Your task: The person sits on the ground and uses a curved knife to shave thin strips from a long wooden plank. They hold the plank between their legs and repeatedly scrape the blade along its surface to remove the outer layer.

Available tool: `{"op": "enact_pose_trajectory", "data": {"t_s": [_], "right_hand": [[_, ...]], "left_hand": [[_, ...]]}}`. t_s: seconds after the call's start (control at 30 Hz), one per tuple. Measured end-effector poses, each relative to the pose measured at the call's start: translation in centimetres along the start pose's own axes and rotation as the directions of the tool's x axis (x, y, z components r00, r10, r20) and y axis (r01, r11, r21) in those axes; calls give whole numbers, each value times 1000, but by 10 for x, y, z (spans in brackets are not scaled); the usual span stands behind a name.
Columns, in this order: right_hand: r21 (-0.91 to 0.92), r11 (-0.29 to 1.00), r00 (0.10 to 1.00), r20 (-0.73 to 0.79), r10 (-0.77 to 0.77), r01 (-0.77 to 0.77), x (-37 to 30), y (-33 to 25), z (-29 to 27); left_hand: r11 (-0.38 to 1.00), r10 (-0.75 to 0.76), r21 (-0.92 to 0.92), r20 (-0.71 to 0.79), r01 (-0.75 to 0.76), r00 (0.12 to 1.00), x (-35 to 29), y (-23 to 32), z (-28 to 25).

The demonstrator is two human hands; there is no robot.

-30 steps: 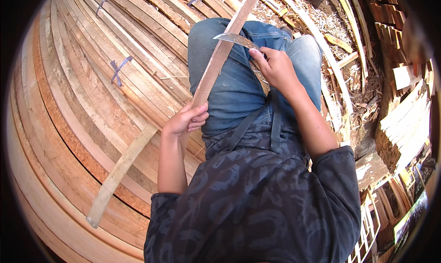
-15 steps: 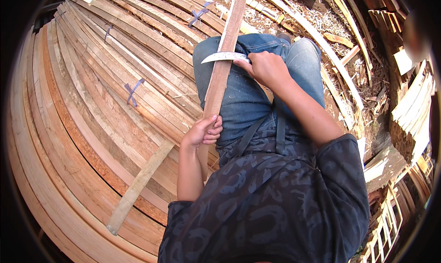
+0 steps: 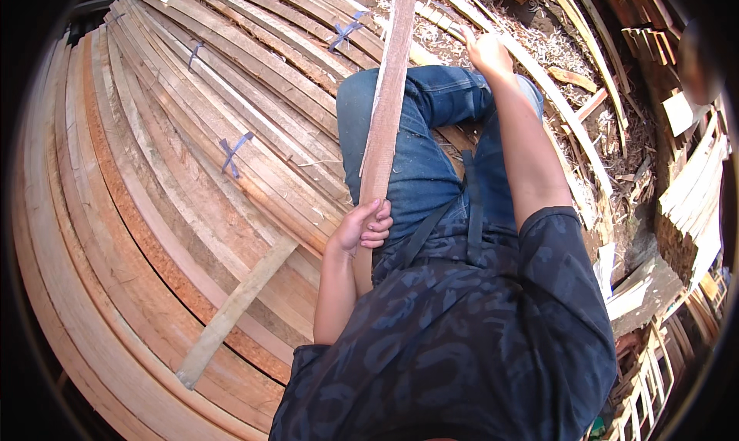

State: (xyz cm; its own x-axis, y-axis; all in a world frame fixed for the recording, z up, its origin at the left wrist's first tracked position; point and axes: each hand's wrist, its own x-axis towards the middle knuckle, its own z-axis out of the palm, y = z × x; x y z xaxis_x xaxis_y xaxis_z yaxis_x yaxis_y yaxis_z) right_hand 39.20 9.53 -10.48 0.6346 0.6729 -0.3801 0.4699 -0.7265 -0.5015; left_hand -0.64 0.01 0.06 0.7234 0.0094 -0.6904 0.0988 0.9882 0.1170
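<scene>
A long, rough wooden strip point(image 3: 387, 95) runs up from my lap across my left thigh and past the upper edge. My left hand point(image 3: 366, 224) is closed round its lower part, fingers wrapped over the wood. My right hand point(image 3: 489, 55) is raised beyond my right knee, apart from the strip. Its fingers are closed, with the thumb side toward the upper left. The curved knife in that hand is hard to make out against the shavings and pale strips behind it.
Long sawn strips point(image 3: 154, 210) lie stacked on the left, some tied with blue bands point(image 3: 232, 153). A short batten point(image 3: 239, 310) crosses them. Shavings point(image 3: 531, 37) and bent pale strips point(image 3: 570, 121) cover the ground at upper right. More cut wood point(image 3: 697, 183) is piled at far right.
My right hand has lifted the curved knife off the strip and swung up and to the right. My left hand keeps its hold, and the strip sits slightly further right in view.
</scene>
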Motion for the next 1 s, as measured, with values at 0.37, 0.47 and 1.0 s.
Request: {"op": "enact_pose_trajectory", "data": {"t_s": [0.37, 0.47, 1.0], "right_hand": [[168, 955, 937, 211, -279, 246, -126, 1, -23], [361, 894, 905, 226, -361, 267, -157, -14, -10], [-4, 831, 826, 111, -552, 556, -183, -21, -4]], "left_hand": [[997, -45, -57, 86, 50, 995, 4, 7, -7], [998, -48, -38, 58, 50, 997, 3, 8, -5], [998, -45, 34, -19, 46, 999, 6, 10, 4]]}}
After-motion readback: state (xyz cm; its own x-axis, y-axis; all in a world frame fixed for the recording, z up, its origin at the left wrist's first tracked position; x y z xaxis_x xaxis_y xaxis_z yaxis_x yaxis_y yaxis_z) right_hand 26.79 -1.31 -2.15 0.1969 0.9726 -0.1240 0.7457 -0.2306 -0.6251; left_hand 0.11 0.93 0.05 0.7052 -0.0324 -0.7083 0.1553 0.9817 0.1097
